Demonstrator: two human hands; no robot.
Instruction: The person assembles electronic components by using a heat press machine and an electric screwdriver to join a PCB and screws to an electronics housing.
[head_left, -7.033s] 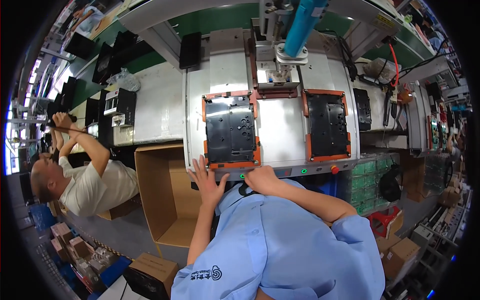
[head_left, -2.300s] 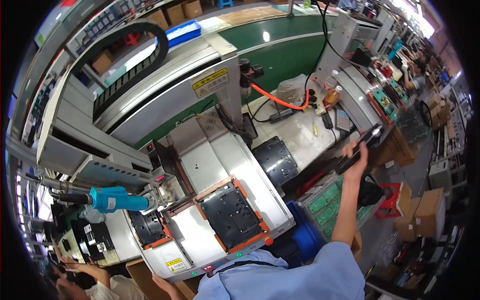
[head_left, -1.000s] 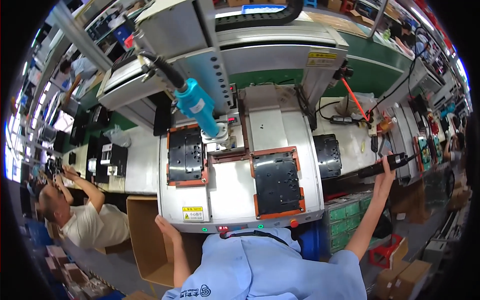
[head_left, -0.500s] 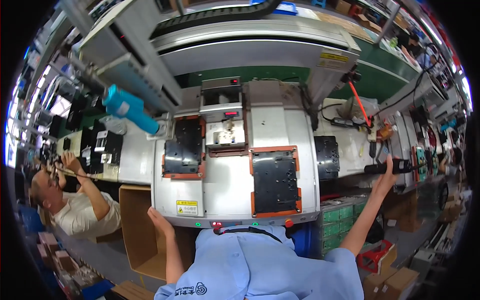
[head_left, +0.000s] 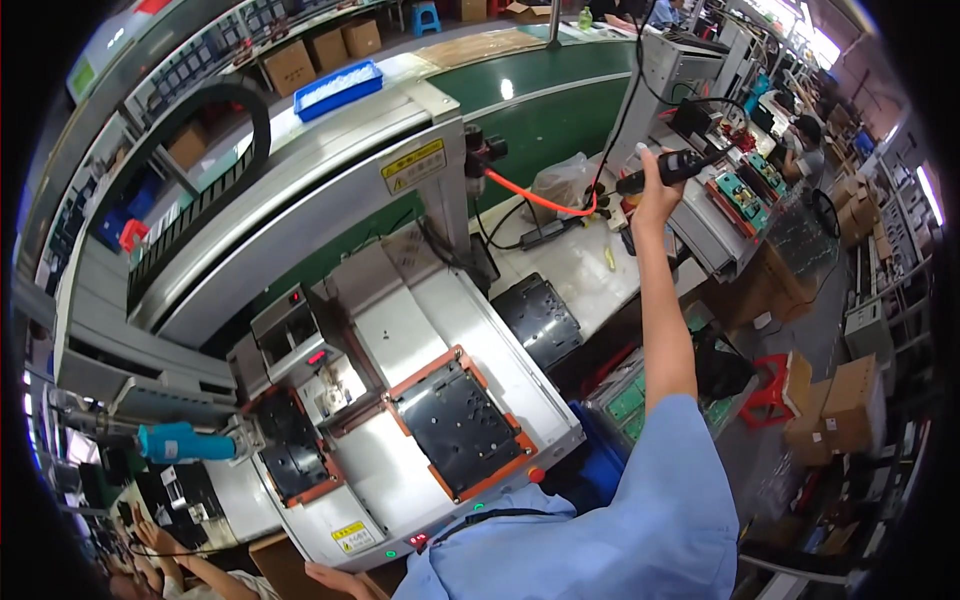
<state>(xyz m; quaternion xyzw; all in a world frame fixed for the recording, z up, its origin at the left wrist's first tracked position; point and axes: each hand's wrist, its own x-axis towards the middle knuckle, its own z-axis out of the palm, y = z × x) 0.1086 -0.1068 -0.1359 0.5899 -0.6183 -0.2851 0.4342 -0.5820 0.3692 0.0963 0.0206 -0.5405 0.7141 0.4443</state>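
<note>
My right hand (head_left: 655,195), arm stretched out, is closed around a black electric screwdriver (head_left: 682,166) above the side table at the right. A cord trails from the tool's far end. Low in the picture, my left hand (head_left: 335,578) lies against the front left corner of the white machine (head_left: 375,480), fingers stretched and holding nothing. Two black panels sit on orange-brown fixtures on that machine: the right panel (head_left: 455,425) and the left panel (head_left: 292,450). Between them stands a small metal unit (head_left: 335,390) with red displays.
A gantry beam (head_left: 320,190) spans the machine, with a teal cylindrical tool (head_left: 180,443) at its left. Another black panel (head_left: 540,315) lies on the side table (head_left: 620,290), near an orange hose (head_left: 540,200) and a plastic bag (head_left: 565,185). A person's hand (head_left: 155,540) shows at lower left.
The view has swung to the right, so the machine now appears slanted and lower left. My right hand still grips the screwdriver, now farther forward. My left hand stays by the machine's corner.
</note>
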